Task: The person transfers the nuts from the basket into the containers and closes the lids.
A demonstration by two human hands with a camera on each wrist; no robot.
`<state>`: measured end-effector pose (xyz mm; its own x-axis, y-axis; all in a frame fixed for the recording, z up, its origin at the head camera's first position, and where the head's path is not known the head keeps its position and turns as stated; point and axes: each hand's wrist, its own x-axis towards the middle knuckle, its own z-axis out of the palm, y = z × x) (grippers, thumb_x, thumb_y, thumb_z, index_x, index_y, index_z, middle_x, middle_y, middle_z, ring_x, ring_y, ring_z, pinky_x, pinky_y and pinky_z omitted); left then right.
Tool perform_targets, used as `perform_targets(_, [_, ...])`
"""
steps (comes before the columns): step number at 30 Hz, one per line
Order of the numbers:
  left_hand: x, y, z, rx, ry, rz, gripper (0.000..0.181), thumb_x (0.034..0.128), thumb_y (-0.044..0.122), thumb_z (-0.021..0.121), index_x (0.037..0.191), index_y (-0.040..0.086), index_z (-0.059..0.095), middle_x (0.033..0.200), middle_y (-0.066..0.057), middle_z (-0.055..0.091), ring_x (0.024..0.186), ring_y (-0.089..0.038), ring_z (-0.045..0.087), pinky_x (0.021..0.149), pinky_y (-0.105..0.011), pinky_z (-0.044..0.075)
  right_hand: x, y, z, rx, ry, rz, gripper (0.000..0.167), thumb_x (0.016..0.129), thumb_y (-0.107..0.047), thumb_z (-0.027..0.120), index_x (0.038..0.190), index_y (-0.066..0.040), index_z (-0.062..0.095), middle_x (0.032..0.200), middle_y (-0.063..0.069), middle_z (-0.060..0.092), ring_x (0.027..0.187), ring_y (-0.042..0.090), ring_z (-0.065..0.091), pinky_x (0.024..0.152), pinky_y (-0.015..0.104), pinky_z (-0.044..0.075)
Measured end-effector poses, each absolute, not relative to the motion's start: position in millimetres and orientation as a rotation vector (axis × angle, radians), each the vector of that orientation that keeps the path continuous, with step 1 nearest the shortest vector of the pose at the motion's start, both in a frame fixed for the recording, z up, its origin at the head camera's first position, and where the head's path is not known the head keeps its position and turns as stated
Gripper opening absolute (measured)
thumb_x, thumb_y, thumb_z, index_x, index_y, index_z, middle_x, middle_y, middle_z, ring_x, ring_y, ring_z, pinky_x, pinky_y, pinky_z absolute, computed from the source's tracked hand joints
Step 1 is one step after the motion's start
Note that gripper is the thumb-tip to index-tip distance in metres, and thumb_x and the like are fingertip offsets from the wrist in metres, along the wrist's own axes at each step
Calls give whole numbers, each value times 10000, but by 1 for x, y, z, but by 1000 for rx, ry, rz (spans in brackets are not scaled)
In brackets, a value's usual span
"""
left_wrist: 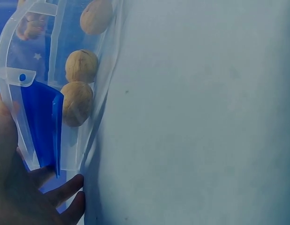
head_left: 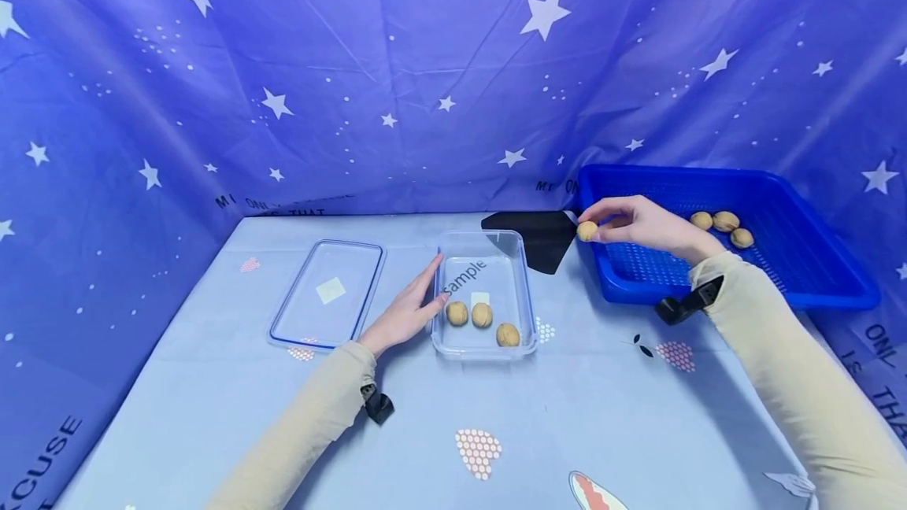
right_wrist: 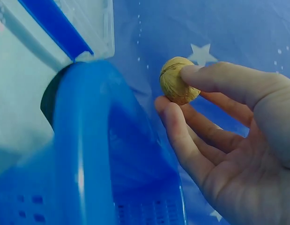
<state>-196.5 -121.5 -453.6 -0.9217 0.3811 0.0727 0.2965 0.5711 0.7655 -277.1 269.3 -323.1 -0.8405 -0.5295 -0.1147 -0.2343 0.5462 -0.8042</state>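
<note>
A walnut (head_left: 586, 231) is pinched between the thumb and fingers of my right hand (head_left: 641, 225), above the left edge of the blue basket (head_left: 708, 299). The right wrist view shows the same walnut (right_wrist: 175, 80) at the fingertips. My left hand (head_left: 402, 316) touches the left wall of the clear container (head_left: 485, 352), its fingers extended. Three walnuts lie inside the container near its front, one of them (head_left: 507, 334) at the front right. Several more walnuts, including one at the front (head_left: 742, 238), lie in the basket's back part.
A clear lid with a blue seal (head_left: 326, 293) lies flat left of the container. Between container and basket is a black patch (head_left: 542, 238) at the back. A blue starry curtain (head_left: 397, 61) rises behind the table (head_left: 397, 455).
</note>
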Motion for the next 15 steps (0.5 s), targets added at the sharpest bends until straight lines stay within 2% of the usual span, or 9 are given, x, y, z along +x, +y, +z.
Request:
perform_targets(6, [-198, -123, -452, 596, 2701, 1261, 709, 1012, 339, 475, 1570, 170, 72, 1594, -77, 124, 1439, -270, 151, 1151, -461, 139, -273, 258, -327, -693, 2414, -1197, 329, 927, -108, 662, 1236, -18, 598, 1201, 152, 627, 1009, 191, 614, 841, 290, 527])
perform_targets(15, [-199, -124, -449, 602, 2763, 1095, 716, 1011, 372, 462, 1570, 159, 67, 1578, -115, 171, 1427, -315, 193, 1144, -547, 80, -265, 242, -338, -768, 2357, -1222, 308, 921, -35, 642, 1225, -4, 606, 1186, 150, 630, 989, 249, 625, 825, 326, 539])
